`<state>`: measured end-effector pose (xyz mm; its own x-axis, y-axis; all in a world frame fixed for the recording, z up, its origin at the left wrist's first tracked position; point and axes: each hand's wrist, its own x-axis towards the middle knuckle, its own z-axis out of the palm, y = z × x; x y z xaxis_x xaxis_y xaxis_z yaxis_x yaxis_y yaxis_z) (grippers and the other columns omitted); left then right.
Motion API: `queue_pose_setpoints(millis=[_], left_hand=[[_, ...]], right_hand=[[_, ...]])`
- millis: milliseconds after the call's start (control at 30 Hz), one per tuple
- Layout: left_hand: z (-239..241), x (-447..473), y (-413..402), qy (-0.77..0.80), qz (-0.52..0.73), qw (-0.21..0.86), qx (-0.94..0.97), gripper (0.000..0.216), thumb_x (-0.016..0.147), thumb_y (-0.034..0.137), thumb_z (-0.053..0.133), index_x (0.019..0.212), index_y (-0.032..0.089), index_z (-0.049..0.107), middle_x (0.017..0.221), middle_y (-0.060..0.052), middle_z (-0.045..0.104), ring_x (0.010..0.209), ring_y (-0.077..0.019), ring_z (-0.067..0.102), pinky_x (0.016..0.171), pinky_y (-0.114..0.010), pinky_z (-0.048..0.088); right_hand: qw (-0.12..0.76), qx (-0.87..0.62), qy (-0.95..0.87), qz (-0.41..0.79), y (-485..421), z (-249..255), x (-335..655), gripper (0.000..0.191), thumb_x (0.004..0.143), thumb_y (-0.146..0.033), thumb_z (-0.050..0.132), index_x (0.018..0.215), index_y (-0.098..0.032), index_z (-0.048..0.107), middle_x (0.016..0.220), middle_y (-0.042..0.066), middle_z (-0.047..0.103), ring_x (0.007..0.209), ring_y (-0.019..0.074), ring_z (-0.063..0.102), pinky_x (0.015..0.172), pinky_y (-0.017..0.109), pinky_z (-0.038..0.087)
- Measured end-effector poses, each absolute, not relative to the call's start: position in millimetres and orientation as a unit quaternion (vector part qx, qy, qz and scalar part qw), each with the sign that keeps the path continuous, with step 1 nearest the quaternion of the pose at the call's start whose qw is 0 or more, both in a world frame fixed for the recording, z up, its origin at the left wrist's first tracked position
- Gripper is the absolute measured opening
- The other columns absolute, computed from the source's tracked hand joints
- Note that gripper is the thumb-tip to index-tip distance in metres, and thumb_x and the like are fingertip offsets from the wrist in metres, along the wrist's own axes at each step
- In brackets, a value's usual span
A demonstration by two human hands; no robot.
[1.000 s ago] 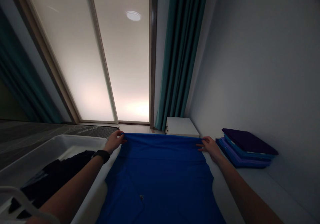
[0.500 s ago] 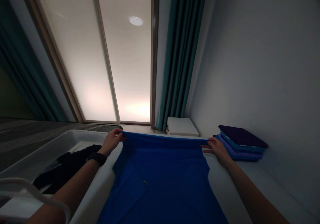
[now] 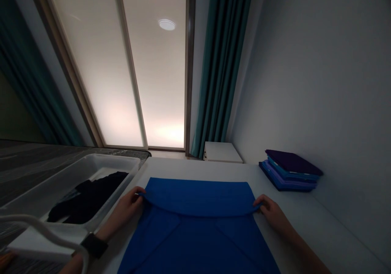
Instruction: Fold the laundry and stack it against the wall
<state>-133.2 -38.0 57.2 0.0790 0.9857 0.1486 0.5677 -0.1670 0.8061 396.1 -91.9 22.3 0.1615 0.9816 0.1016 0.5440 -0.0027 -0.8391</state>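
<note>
A blue garment (image 3: 195, 237) lies spread on the white table (image 3: 183, 166), its far part folded back toward me as a wide band. At the left end of that band, my left hand (image 3: 132, 201) pinches the folded edge between thumb and fingers; a dark watch sits on that wrist. My right hand (image 3: 269, 209) grips the opposite corner of the same edge in a similar pinch. Between the hands the edge sags in a shallow curve over the cloth. The garment's near end runs out of view at the bottom.
Against the wall at right stands a stack of folded clothes (image 3: 290, 171), purple on top. A translucent plastic tub (image 3: 94, 156) with dark clothing (image 3: 91, 196) is at left. A pale curved tube (image 3: 39, 227) crosses the lower left. A small white cabinet (image 3: 222, 151) stands beyond the table.
Both hands have come down and toward me with the garment's far edge, folding it over onto the cloth. The small mark seen on the fabric earlier is now covered.
</note>
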Motion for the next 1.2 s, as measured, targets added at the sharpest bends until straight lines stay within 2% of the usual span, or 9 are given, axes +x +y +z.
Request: queue_pose_setpoints(millis=[100,200,333,500,900,1200], left_hand=[[52.8,-131.5,-45.9,0.539,0.334,0.258,0.729,0.024,0.076,0.033,0.047,0.093,0.021,0.06,0.095,-0.006,0.066,0.087,-0.0249,0.064,0.08,-0.038,0.053],[48.1,-130.9,-49.2,0.522,0.305,0.225,0.764,0.023,0.074,0.025,0.046,0.091,0.022,0.061,0.102,-0.006,0.062,0.094,-0.0244,0.062,0.085,-0.037,0.051],[30.6,-134.7,-46.5,0.508,0.284,0.173,0.794,0.02,0.075,0.023,0.049,0.089,0.023,0.062,0.111,-0.007,0.059,0.105,-0.0249,0.059,0.093,-0.036,0.049],[12.8,-134.3,-35.6,0.503,0.27,0.11,0.814,0.022,0.079,0.021,0.047,0.092,0.023,0.064,0.117,-0.008,0.056,0.109,-0.0253,0.058,0.097,-0.038,0.047],[20.0,-116.4,19.2,0.503,0.285,0.114,0.808,0.021,0.079,0.023,0.045,0.091,0.02,0.062,0.116,-0.01,0.056,0.108,-0.0255,0.057,0.098,-0.041,0.045],[27.5,-117.3,30.2,0.51,0.328,0.164,0.778,0.025,0.076,0.026,0.048,0.093,0.021,0.065,0.114,-0.008,0.06,0.108,-0.0247,0.059,0.1,-0.041,0.045]], right_hand=[[0.364,-0.639,-0.63,0.252,-97.4,18.0,396.0,0.022,0.068,-0.031,0.036,0.069,-0.024,0.056,0.079,0.004,0.066,0.077,0.0213,0.061,0.072,0.033,0.047],[0.355,-0.641,-0.642,0.228,-99.1,19.0,392.1,0.028,0.078,-0.037,0.032,0.068,-0.024,0.055,0.076,0.004,0.065,0.074,0.0215,0.06,0.069,0.033,0.046],[0.307,-0.666,-0.667,0.13,-100.1,15.7,379.6,0.026,0.083,-0.047,0.044,0.077,-0.025,0.058,0.08,0.005,0.064,0.076,0.0224,0.059,0.071,0.034,0.046],[0.255,-0.657,-0.709,0.026,-92.9,-1.0,373.5,0.019,0.084,-0.039,0.048,0.089,-0.025,0.06,0.094,0.007,0.062,0.086,0.0245,0.06,0.08,0.039,0.045],[0.248,-0.645,-0.722,0.026,-34.1,-5.0,385.7,0.017,0.087,-0.032,0.043,0.092,-0.024,0.058,0.096,0.007,0.057,0.084,0.022,0.059,0.08,0.037,0.047],[0.301,-0.647,-0.7,0.042,-16.0,-4.0,384.2,0.018,0.085,-0.034,0.045,0.088,-0.024,0.06,0.093,0.006,0.058,0.084,0.0223,0.059,0.079,0.037,0.049]])
